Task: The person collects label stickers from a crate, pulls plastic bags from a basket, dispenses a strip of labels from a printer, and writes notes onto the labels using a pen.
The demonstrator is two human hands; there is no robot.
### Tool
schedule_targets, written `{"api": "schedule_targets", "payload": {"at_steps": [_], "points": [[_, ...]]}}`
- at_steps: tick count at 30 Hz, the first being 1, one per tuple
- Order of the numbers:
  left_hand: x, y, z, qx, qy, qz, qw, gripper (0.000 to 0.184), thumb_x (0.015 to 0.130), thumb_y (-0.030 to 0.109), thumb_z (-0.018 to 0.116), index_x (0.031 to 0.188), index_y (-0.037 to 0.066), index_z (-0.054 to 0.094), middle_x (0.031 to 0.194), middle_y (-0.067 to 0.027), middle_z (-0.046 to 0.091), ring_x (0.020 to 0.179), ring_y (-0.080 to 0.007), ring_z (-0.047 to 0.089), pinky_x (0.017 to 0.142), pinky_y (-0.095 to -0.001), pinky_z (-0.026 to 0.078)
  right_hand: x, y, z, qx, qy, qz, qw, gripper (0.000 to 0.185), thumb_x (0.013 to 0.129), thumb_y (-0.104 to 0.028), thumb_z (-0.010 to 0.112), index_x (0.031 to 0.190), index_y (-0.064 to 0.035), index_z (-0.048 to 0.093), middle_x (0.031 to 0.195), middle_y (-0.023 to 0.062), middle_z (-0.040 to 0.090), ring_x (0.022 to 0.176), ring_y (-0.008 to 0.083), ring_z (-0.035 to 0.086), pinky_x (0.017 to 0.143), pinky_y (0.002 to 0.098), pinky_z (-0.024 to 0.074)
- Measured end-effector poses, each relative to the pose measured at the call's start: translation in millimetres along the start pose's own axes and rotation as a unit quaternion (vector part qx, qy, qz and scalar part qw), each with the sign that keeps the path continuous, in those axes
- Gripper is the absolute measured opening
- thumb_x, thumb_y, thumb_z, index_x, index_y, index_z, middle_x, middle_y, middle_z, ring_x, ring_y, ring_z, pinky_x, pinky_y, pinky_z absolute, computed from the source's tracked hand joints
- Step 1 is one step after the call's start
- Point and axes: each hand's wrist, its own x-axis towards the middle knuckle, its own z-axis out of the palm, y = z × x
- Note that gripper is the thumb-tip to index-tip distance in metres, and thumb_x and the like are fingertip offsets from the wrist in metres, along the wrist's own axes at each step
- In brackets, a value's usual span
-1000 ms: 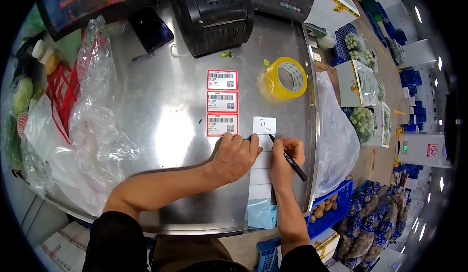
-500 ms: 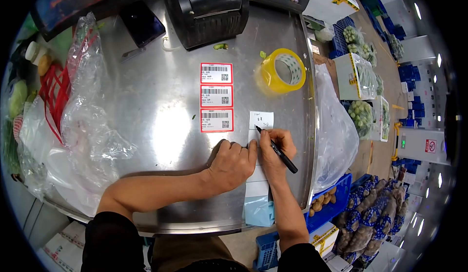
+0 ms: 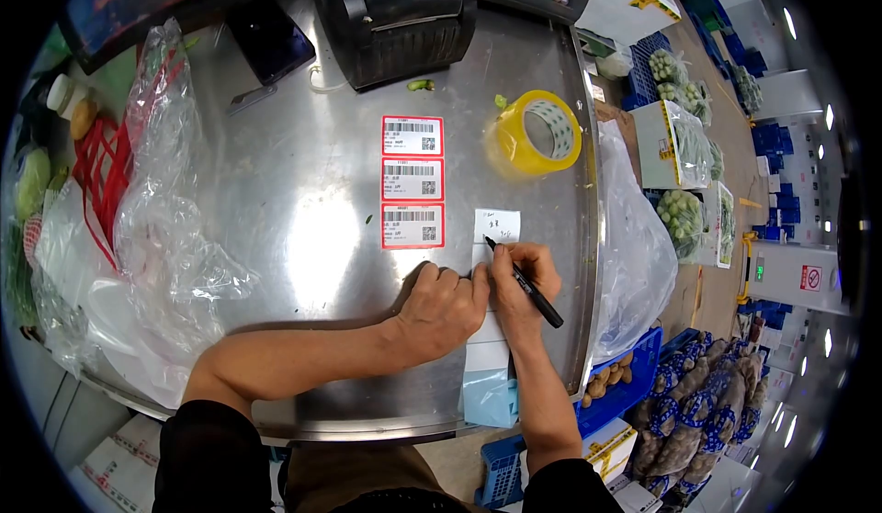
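Observation:
My right hand [image 3: 525,279] is closed around a black marker pen [image 3: 537,297], its tip touching the white paper label strip [image 3: 485,352]. Handwriting marks the top label [image 3: 497,225] of that strip. Beside it, my left hand [image 3: 441,306] is curled, with the index finger pressed on the strip's left edge; the other fingertips are tucked under and hidden. Light blue backing shows at the strip's lower end. Three red-bordered barcode labels [image 3: 412,181] lie in a column on the metal table, up and to the left of my hands.
A yellow tape roll [image 3: 514,136] sits beyond the label strip. Along the back stand a black printer [image 3: 395,31] and a phone [image 3: 269,40]. Clear plastic bags [image 3: 170,210] with red straps cover the left side. Right of the table edge [image 3: 593,265] are a blue potato crate [image 3: 634,375] and vegetable boxes.
The view has shifted very slightly, so the labels and tape appear a little further right. Both hands and the marker keep nearly the same position over the strip.

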Motion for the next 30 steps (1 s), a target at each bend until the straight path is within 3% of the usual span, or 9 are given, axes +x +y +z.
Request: {"api": "schedule_targets", "payload": {"at_steps": [7,10,22,25,30], "points": [[-0.3,0.1,-0.1,0.000,-0.005,0.004,1.000,0.031,0.072,0.007,0.060,0.099,-0.008,0.065,0.055,-0.0029,0.052,0.052,-0.0136,0.050,0.052,-0.0295,0.035,0.7,-3.8,0.3,0.006,0.002,0.013,1.000,0.016,0.080,-0.003,0.071,0.077,-0.0039,0.055,0.055,-0.0016,0.050,0.048,0.0026,0.040,0.044,0.0207,0.0327],[-0.7,0.8,0.7,0.000,-0.006,0.002,1.000,0.032,0.072,0.007,0.059,0.100,-0.009,0.064,0.055,-0.0029,0.052,0.052,-0.0135,0.050,0.052,-0.0297,0.035,-1.3,-4.3,-4.7,-0.015,-0.033,0.040,0.999,0.016,0.085,-0.003,0.068,0.080,-0.0015,0.052,0.071,0.0036,0.060,0.058,0.0038,0.049,0.052,0.0196,0.0398],[-0.3,1.2,-0.8,0.000,-0.017,0.001,1.000,0.033,0.072,0.008,0.060,0.100,-0.009,0.064,0.053,-0.0024,0.052,0.052,-0.0135,0.051,0.053,-0.0300,0.035,-0.5,-9.3,-4.7,-0.022,-0.031,0.040,0.998,0.016,0.085,-0.003,0.068,0.080,-0.0021,0.053,0.069,0.0016,0.058,0.058,0.0027,0.046,0.051,0.0190,0.0378],[0.4,0.9,-4.3,0.001,-0.022,0.002,1.000,0.033,0.072,0.007,0.059,0.101,-0.009,0.063,0.054,-0.0025,0.052,0.052,-0.0138,0.051,0.054,-0.0303,0.035,1.3,-6.1,0.1,-0.010,0.003,0.003,1.000,0.016,0.080,-0.002,0.070,0.076,-0.0037,0.055,0.055,-0.0012,0.050,0.048,0.0026,0.040,0.044,0.0207,0.0326],[-0.1,1.7,-1.1,-0.005,-0.029,0.001,1.000,0.033,0.073,0.011,0.059,0.099,-0.009,0.064,0.057,-0.0053,0.057,0.053,-0.0162,0.054,0.052,-0.0319,0.036,1.0,-9.2,-2.4,-0.021,-0.013,0.015,1.000,0.016,0.082,-0.003,0.069,0.078,-0.0023,0.054,0.063,0.0002,0.054,0.054,0.0027,0.043,0.049,0.0198,0.0357]]}}
